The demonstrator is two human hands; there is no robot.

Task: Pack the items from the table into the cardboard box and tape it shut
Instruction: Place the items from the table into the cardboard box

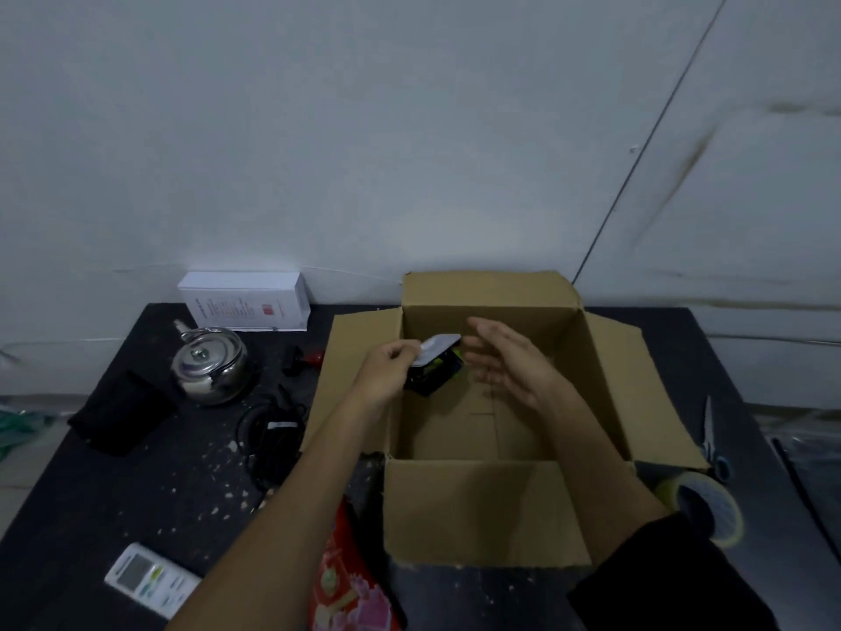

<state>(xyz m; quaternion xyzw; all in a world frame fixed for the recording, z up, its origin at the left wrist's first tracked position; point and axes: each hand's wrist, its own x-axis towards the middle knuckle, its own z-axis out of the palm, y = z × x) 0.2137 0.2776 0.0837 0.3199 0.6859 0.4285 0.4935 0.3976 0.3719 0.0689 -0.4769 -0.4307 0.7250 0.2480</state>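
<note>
Early stage of packing. The cardboard box [489,430] stands on the dark table [136,494] with all four flaps folded outward; the part of its floor that shows is bare. The left hand [387,371] pinches a small dark item with a pale grey top [434,364] and holds it above the box interior, near the far left corner. The right hand [505,362] hovers just beside that item with fingers straight and relaxed, holding nothing; whether it touches the item cannot be told.

Still outside the box, to its left: a white carton [245,300] against the wall, a metal kettle [209,364], a folded black cloth [123,409], a black cable with adapter [273,430], a small red and black object [305,357] too blurred to identify, and a white remote control [152,578] near the front edge. A red printed packet [350,589] lies partly under the left forearm.

To the right of the box lie a roll of tape [703,500] and a pair of scissors [712,441], both untouched.

Judged from this layout, the held item appears to be the first to go in. Nearly all packing remains, followed by closing the flaps and taping the seam.
</note>
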